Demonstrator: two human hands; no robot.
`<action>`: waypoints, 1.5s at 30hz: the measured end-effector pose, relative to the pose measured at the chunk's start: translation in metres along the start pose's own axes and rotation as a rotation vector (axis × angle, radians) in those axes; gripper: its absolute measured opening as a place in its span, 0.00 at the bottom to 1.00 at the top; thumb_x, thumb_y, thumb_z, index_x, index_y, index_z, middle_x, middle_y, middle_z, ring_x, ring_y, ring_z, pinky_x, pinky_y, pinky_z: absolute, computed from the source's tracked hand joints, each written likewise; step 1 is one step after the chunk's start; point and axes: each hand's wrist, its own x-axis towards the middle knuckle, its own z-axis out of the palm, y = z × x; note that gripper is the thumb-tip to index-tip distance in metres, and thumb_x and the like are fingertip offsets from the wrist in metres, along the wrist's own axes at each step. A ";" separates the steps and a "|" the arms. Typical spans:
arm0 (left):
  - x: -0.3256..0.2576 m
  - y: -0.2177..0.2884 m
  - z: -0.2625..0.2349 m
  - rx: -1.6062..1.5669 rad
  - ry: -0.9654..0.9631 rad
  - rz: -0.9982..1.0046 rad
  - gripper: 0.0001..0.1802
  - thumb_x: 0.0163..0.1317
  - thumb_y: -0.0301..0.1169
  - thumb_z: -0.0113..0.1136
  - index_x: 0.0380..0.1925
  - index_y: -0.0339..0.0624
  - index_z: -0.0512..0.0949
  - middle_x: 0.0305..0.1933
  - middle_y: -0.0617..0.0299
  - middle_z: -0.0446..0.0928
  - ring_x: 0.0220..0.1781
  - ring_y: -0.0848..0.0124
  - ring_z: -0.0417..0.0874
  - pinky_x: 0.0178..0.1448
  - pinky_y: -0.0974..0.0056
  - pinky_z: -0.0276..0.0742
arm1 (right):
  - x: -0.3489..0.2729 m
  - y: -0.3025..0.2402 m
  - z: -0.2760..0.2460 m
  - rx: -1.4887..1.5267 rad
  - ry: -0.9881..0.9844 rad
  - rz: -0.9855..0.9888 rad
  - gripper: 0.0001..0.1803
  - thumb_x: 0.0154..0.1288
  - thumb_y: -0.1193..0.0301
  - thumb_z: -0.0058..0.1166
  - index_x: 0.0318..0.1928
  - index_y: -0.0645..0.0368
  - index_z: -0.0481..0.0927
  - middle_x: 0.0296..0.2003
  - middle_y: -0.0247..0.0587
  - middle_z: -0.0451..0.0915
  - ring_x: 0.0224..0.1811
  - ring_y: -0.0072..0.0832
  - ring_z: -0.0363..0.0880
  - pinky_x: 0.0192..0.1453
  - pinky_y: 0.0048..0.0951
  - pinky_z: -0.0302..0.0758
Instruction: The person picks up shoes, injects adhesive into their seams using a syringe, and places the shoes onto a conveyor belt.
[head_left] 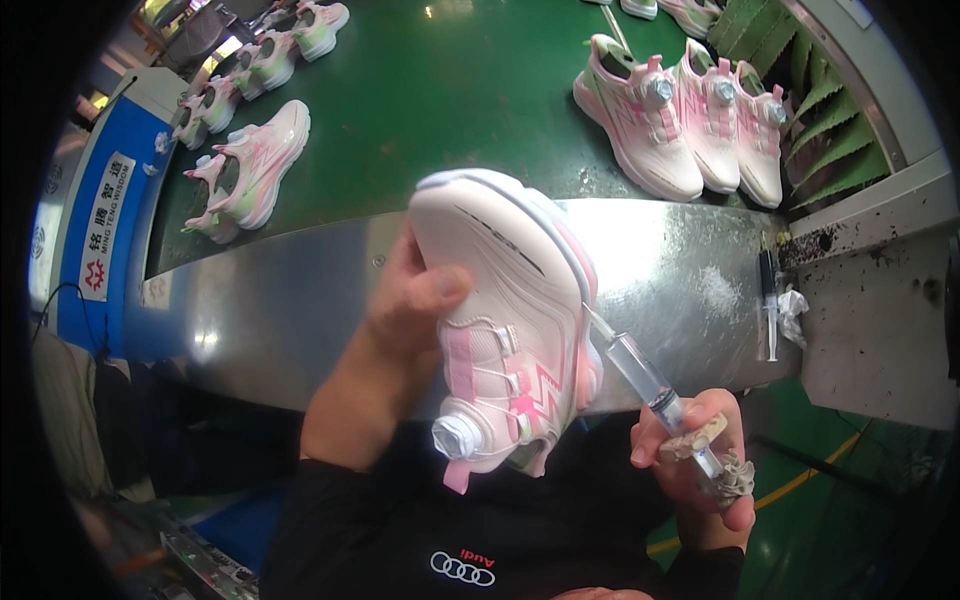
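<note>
So here the left hand [415,300] is wrapped around the side of a pink and white sneaker [510,320], thumb pressed on the upper, holding it up in the air over the shiny metal bench [300,300], toe pointing away and the dial closure [458,437] down near the body. The right hand [695,460] is closed around a syringe [645,375], with what looks like a crumpled bit of rag tucked in the same grip. The needle tip sits right at the edge where the sole meets the upper, on the right side of the shoe.

My take on doing this bit well: keep the shoe locked steady with that left grip so the seam doesn't wander, and keep the syringe at a shallow angle along the seam rather than poking straight in. Squeeze slow, tiny amounts. That pale upper will probably show any smear, so the rag being handy is smart.

A spare syringe [768,300] lies at the bench's right end, and more matching sneakers [680,125] sit on the green conveyor belt [450,90] behind.
</note>
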 end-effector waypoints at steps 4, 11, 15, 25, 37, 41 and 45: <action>0.004 0.002 0.003 -0.032 0.044 -0.088 0.31 0.44 0.37 0.59 0.50 0.34 0.68 0.42 0.53 0.76 0.43 0.64 0.79 0.47 0.64 0.76 | -0.007 0.003 -0.002 0.000 0.022 0.055 0.52 0.36 0.50 0.73 0.55 0.68 0.61 0.44 0.56 0.71 0.46 0.40 0.75 0.50 0.35 0.74; 0.006 -0.003 -0.005 -0.203 0.087 -0.141 0.28 0.49 0.35 0.55 0.51 0.34 0.68 0.44 0.50 0.76 0.43 0.63 0.80 0.47 0.62 0.78 | -0.020 0.010 -0.002 -0.039 0.044 0.087 0.51 0.36 0.50 0.73 0.55 0.68 0.62 0.42 0.54 0.72 0.45 0.37 0.76 0.48 0.32 0.74; 0.012 0.004 -0.009 -0.142 -0.080 -0.088 0.25 0.54 0.36 0.52 0.51 0.32 0.67 0.44 0.49 0.76 0.44 0.64 0.80 0.47 0.63 0.78 | -0.027 0.009 -0.002 -0.045 0.018 0.111 0.50 0.36 0.51 0.74 0.55 0.68 0.64 0.40 0.53 0.73 0.43 0.36 0.76 0.46 0.32 0.74; 0.016 -0.006 -0.029 -0.291 0.031 -0.206 0.27 0.60 0.43 0.51 0.51 0.30 0.67 0.46 0.48 0.76 0.45 0.63 0.80 0.48 0.61 0.78 | -0.046 0.012 -0.004 -0.047 0.026 0.153 0.47 0.35 0.53 0.74 0.53 0.67 0.68 0.39 0.51 0.73 0.41 0.37 0.75 0.45 0.33 0.74; 0.024 -0.009 -0.004 -0.393 0.075 -0.376 0.25 0.54 0.45 0.58 0.46 0.41 0.72 0.43 0.56 0.77 0.42 0.63 0.81 0.48 0.58 0.79 | -0.058 0.025 -0.018 -0.146 0.012 0.101 0.46 0.35 0.53 0.74 0.53 0.66 0.69 0.38 0.49 0.75 0.39 0.34 0.75 0.41 0.28 0.70; 0.022 -0.008 0.001 -0.404 0.099 -0.414 0.24 0.53 0.46 0.59 0.45 0.41 0.73 0.43 0.56 0.77 0.43 0.63 0.80 0.49 0.56 0.78 | -0.058 0.027 -0.019 -0.188 0.003 0.082 0.46 0.35 0.53 0.74 0.53 0.66 0.69 0.38 0.49 0.76 0.38 0.33 0.74 0.40 0.26 0.67; 0.023 -0.007 -0.020 -0.271 0.255 -0.360 0.26 0.52 0.45 0.58 0.47 0.39 0.72 0.44 0.53 0.77 0.45 0.59 0.79 0.54 0.53 0.75 | -0.060 0.030 -0.023 -0.230 0.022 0.084 0.45 0.34 0.54 0.74 0.52 0.65 0.70 0.38 0.45 0.77 0.37 0.29 0.72 0.38 0.25 0.66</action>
